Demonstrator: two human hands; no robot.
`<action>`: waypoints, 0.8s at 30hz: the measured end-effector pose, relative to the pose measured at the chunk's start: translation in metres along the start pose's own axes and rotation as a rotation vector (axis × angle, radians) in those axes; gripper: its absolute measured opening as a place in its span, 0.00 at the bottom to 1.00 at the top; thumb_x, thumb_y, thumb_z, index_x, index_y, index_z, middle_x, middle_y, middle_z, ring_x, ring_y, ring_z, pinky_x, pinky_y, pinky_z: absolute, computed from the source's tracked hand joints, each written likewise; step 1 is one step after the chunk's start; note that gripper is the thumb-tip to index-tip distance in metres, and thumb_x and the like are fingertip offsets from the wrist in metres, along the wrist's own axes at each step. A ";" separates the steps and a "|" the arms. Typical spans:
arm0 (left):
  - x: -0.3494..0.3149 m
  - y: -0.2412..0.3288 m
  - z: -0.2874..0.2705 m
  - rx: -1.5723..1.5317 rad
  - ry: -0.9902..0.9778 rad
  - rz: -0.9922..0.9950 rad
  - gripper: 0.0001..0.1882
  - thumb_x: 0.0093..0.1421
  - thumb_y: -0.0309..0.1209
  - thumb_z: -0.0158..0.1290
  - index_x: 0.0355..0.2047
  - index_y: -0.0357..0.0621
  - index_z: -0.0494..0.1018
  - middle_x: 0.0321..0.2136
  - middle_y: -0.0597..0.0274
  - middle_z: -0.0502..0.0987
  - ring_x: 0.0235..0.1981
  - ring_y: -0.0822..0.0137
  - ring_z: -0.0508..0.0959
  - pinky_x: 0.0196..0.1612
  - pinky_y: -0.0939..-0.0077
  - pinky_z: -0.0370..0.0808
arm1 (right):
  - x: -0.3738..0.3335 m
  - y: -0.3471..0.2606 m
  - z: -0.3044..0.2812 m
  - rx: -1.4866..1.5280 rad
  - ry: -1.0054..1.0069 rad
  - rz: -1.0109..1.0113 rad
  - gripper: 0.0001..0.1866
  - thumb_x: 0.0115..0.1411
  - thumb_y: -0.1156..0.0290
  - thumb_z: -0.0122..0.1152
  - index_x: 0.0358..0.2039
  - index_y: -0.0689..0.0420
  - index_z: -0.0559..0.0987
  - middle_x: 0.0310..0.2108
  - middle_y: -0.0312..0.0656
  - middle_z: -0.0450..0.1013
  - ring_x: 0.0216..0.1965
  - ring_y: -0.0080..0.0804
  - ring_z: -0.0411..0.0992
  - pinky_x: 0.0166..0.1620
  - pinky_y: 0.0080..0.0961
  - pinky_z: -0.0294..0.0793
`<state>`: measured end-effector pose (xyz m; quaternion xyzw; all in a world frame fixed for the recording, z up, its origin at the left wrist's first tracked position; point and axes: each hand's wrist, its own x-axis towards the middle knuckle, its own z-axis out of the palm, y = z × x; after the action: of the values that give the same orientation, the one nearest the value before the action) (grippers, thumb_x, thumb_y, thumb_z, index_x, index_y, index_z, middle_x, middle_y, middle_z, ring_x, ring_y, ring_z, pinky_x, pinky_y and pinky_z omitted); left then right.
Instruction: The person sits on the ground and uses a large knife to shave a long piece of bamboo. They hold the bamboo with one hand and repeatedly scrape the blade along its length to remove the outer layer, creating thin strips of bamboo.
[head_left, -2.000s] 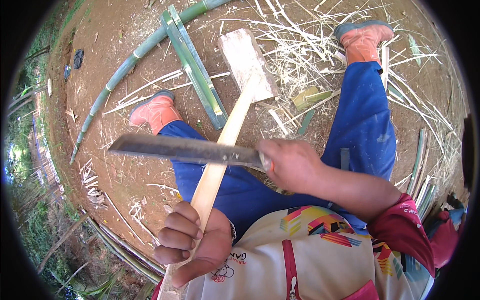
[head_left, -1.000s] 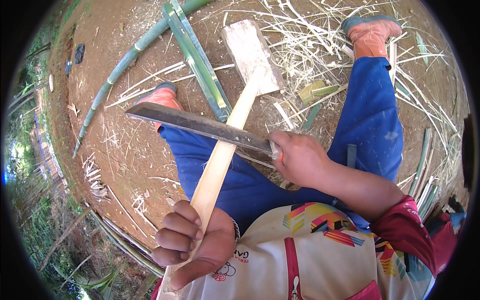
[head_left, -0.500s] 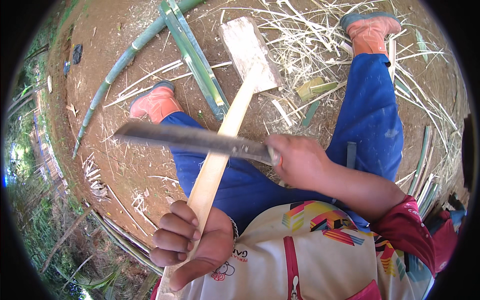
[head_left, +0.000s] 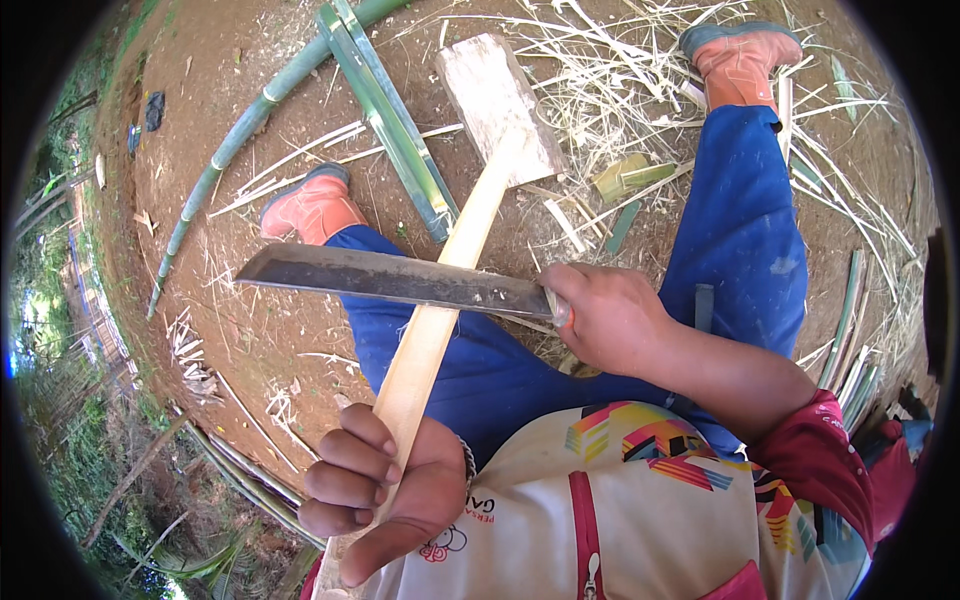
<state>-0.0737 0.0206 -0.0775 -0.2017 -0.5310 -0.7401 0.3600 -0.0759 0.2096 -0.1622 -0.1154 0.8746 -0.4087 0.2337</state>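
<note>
Strip (head_left: 428, 345), long axis diagonal, up-right toward block (head_left: 490, 85); left grip (head_left: 428, 485) round it, right grip (head_left: 608, 318) round machete (head_left: 370, 277)

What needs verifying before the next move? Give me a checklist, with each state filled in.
1. Left hand closed on the pale strip: ok.
2. Far end of the pale strip supported: ok, it appears to rest on the wooden block.
3. Right hand gripping the machete: ok.
4. Left hand apart from the blade: ok.
5. Blade clear of the left trouser leg: cannot tell, seen from above.
6. Blade touching the pale strip: cannot tell, though it crosses over it.
</note>
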 end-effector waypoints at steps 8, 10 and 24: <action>0.001 0.003 0.002 0.010 0.000 -0.025 0.24 0.69 0.57 0.46 0.28 0.54 0.57 0.21 0.74 0.57 0.22 0.75 0.58 0.31 0.77 0.56 | 0.008 0.015 0.003 -0.018 0.046 0.021 0.11 0.58 0.72 0.58 0.42 0.55 0.72 0.30 0.50 0.78 0.33 0.52 0.78 0.37 0.47 0.78; 0.002 0.002 0.004 -0.007 -0.011 -0.050 0.24 0.69 0.56 0.46 0.25 0.55 0.57 0.21 0.75 0.55 0.23 0.75 0.57 0.33 0.76 0.58 | 0.009 0.018 0.005 0.001 0.048 0.034 0.13 0.56 0.73 0.59 0.43 0.54 0.72 0.31 0.50 0.77 0.34 0.52 0.78 0.37 0.47 0.77; 0.003 0.005 0.002 0.031 -0.025 -0.066 0.25 0.70 0.56 0.45 0.25 0.55 0.56 0.21 0.75 0.55 0.23 0.75 0.57 0.33 0.77 0.57 | 0.022 0.032 -0.002 -0.048 -0.005 0.132 0.11 0.58 0.71 0.58 0.42 0.54 0.73 0.30 0.50 0.77 0.34 0.51 0.79 0.37 0.47 0.78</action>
<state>-0.0720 0.0210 -0.0710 -0.1878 -0.5531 -0.7408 0.3317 -0.0959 0.2224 -0.1924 -0.0638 0.8893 -0.3711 0.2595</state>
